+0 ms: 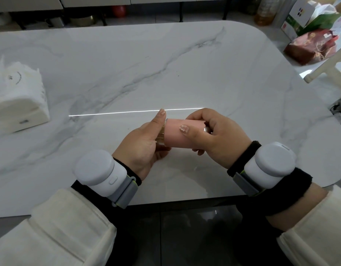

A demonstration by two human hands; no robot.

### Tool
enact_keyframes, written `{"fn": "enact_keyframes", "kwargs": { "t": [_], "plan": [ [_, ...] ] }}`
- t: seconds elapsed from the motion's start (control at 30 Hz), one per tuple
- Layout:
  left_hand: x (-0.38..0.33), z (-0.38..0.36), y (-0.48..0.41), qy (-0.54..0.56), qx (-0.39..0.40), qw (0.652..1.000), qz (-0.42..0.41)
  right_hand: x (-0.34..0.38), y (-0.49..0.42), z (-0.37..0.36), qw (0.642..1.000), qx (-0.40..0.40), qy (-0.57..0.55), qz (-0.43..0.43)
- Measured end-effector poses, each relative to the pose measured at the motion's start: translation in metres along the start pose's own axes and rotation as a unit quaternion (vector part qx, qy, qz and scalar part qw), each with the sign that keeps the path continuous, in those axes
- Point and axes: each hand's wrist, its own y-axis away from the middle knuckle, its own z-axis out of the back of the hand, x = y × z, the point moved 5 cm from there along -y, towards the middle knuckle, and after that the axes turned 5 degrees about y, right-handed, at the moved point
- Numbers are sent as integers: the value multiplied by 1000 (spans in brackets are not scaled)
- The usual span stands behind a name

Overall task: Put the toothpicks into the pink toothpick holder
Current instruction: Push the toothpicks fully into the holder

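— Toothpicks (161, 134), where?
— At the mouth of the pink holder (177, 138), sideways over the marble tabletop (146, 64), tissues (18, 98) far left. My right fingers (196, 116) curl round it; my left fingers (163, 153) lie loose, palm against their ends.

Looking like a home dining area: marble-look table (165, 64) carrying a tissue pack (18, 96), cooking-oil bottle (265, 12), cartons (300, 10) and red gift bag (311, 47) sitting just beyond its corner.
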Motion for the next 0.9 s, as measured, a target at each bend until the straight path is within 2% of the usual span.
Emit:
{"fn": "enact_keyframes", "kwargs": {
  "t": [0.7, 0.9],
  "plan": [
    [-7, -3, 3, 49, 16, 998, -28, -4, -2, 1, 1000, -13, -2, -6],
    [-10, -4, 1, 79, 6, 997, 6, -3, -2, 1, 1000, -12, -3, -7]
  ]
}}
